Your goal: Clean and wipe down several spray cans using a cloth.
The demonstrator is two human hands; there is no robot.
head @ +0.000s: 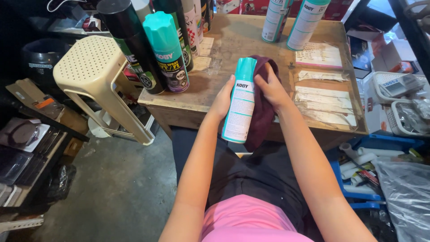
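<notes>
Holding one teal-capped spray can in left hand, right hand pressing one maroon cloth against it.

A worn wooden counter is seen beyond the hands; a cream plastic stool is tilted leftward over grey concrete floor.

Spray can over the table edge — cloth just right, stool left.

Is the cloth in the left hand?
No, the right hand holds the dark red cloth against the spray can; the left hand grips the can.
</notes>
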